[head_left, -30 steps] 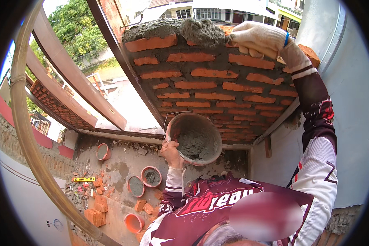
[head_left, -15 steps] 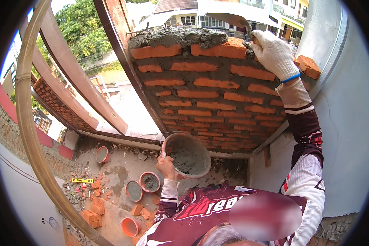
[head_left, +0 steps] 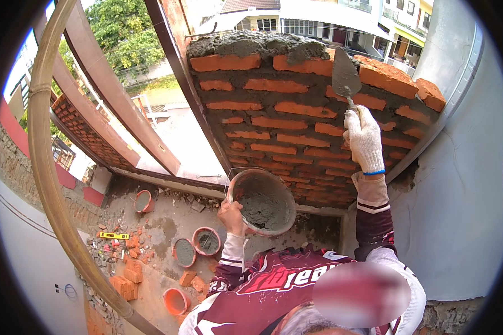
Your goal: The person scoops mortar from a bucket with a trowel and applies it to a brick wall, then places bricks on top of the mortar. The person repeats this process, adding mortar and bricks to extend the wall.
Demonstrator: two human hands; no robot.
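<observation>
My left hand (head_left: 232, 217), bare, grips the rim of a bucket (head_left: 285, 209) of wet grey mortar (head_left: 265, 211), held tilted in front of the wall. In a white knitted glove, my right hand (head_left: 364, 139) is closed round the handle of a pointed trowel (head_left: 346, 75). The trowel's blade points up, smeared with mortar, in front of the top course of the brick wall (head_left: 302, 111). Thick mortar (head_left: 257, 44) lies along the wall's top left. Bare-topped bricks (head_left: 387, 77) sit at the top right.
A bamboo pole (head_left: 39, 128) curves down the left side. On the floor below stand mortar buckets (head_left: 183, 253), an orange bucket (head_left: 176, 301), stacked bricks (head_left: 126, 285) and a yellow spirit level (head_left: 114, 235). A grey plastered wall (head_left: 452, 195) rises on the right.
My right hand has come down and left from the wall's top right, bringing the trowel in front of the bricks. The bucket in my left hand has shifted slightly right in view.
</observation>
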